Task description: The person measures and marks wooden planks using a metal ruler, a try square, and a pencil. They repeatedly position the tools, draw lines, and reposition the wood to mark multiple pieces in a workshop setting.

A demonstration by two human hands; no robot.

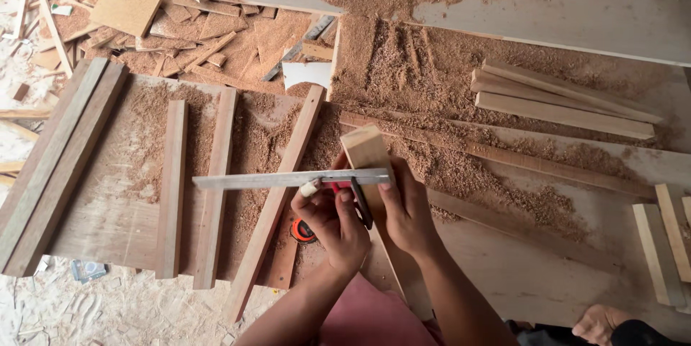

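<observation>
My left hand (332,222) grips a red pencil (338,185) with a pale end, held against the metal blade of a try square (273,179). The blade lies across a pale wooden block (366,150) that points away from me. The square's dark handle runs down between my two hands. My right hand (407,209) wraps around the block from the right, and its fingers press the square onto the wood. Both hands are above a sawdust-covered plywood bench (108,224).
Several long wooden slats (173,188) lie side by side on the bench at left, and more strips (561,105) at upper right. An orange and black tape measure (303,231) sits under my left hand. Offcuts litter the far left. Another person's hand (597,323) shows at bottom right.
</observation>
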